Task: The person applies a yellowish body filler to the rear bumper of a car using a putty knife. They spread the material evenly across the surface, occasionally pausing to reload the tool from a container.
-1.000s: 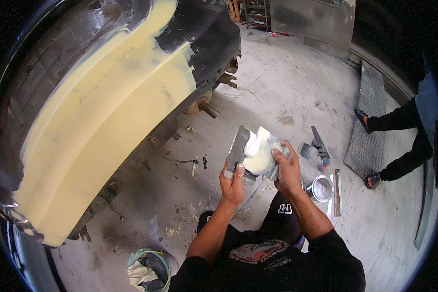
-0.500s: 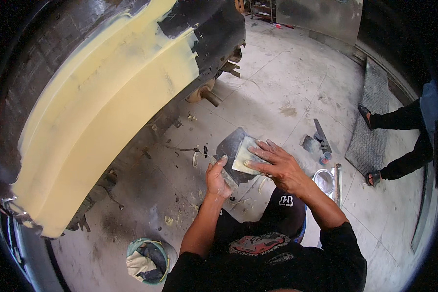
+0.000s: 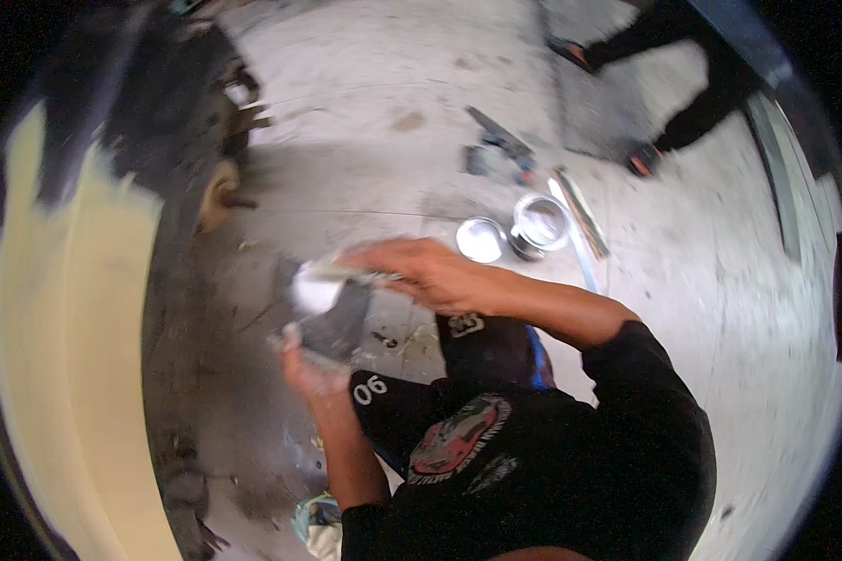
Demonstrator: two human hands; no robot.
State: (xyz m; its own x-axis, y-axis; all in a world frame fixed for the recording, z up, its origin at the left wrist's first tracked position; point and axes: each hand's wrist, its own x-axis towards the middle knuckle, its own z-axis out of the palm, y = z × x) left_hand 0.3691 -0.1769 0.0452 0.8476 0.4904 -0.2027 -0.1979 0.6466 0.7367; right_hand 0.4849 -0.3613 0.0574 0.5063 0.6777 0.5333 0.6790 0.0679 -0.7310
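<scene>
My left hand [image 3: 311,372] grips a dark grey flat board [image 3: 342,325] by its near edge, in front of my knees. Above the board's far side, my right hand [image 3: 419,269] is closed on a pale, flat putty spreader [image 3: 326,270]. Both hands are smeared by motion. A bright white patch [image 3: 316,292] shows on the board below the spreader; whether it is putty or glare I cannot make out. Along the left side runs a dark car body panel [image 3: 75,56] with a broad coat of cream filler [image 3: 108,309] over it.
On the floor to the right stand an open round tin [image 3: 541,222] and a shiny round lid [image 3: 481,240], near long narrow strips [image 3: 582,215] and a dark tool [image 3: 498,129]. Another person's legs [image 3: 697,103] are at the upper right. A bucket with cloth [image 3: 320,524] sits at the bottom.
The view has swung to the right, so the car panel now lies farther left. My right hand has tilted the spreader from flat against the board to nearly edge-on.
</scene>
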